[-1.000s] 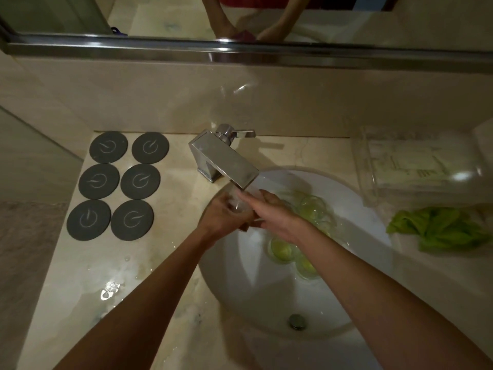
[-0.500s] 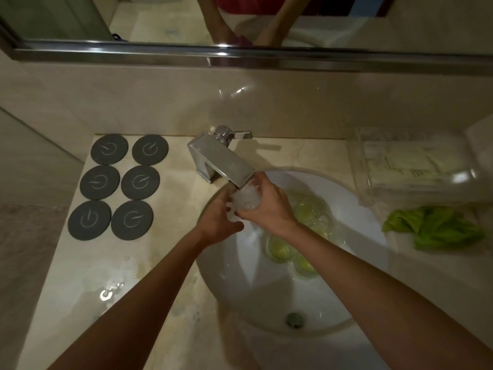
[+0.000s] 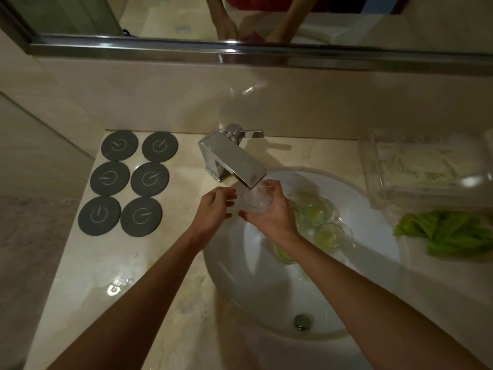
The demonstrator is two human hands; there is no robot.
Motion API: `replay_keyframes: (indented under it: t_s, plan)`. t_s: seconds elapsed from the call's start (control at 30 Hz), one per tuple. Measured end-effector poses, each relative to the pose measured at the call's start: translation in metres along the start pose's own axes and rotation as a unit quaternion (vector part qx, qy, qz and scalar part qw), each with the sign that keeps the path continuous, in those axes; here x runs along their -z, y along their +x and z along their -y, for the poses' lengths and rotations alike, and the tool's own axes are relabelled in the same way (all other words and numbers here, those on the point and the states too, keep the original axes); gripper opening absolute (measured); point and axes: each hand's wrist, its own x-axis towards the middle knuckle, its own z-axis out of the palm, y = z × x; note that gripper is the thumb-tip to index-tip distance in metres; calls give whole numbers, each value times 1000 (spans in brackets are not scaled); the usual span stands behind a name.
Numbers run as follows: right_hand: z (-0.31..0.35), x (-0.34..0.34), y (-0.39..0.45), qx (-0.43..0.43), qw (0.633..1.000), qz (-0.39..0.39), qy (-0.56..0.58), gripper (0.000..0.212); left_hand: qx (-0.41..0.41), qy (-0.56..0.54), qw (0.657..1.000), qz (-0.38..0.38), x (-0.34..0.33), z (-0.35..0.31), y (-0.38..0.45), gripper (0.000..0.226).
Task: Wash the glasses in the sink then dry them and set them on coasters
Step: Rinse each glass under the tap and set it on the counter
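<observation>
Both my forearms reach in bare from the near edge of the counter and converge over the far left part of the sink. My right hand (image 3: 269,209) is curled around the glass (image 3: 256,199): the fingers wrap over its far side, the thumb closes on its near side, and the back of the hand faces up toward me. The wrist bends slightly inward. My left hand (image 3: 213,214) sits just beside it on the left, palm turned toward the glass, fingers loosely bent with their tips near the glass wall; I cannot tell whether they actually touch it. The left forearm crosses the counter diagonally; the right one passes over the basin.
</observation>
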Motion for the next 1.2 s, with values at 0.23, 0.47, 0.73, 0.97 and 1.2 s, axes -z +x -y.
replay_keyframes:
  t_s: [0.23, 0.47, 0.73, 0.97, 1.2]
  plan:
    - [-3, -4, 2, -35, 999, -3, 36, 76, 1, 1, 1000, 4, -1, 5, 2, 39]
    - [-8, -2, -6, -48, 998, 30, 27, 82, -5, 35, 999, 12, -2, 5, -4, 38]
    - [10, 5, -13, -269, 915, 227, 196, 79, 3, 52, 999, -8, -1, 2, -11, 37]
    - [15, 3, -13, -508, 736, 314, 320, 77, 4, 96, 994, -48, 13, -6, -33, 32]
    - [37, 11, -28, -382, 866, 260, 193, 62, -14, 151, 985, -76, 47, 3, -77, 23]
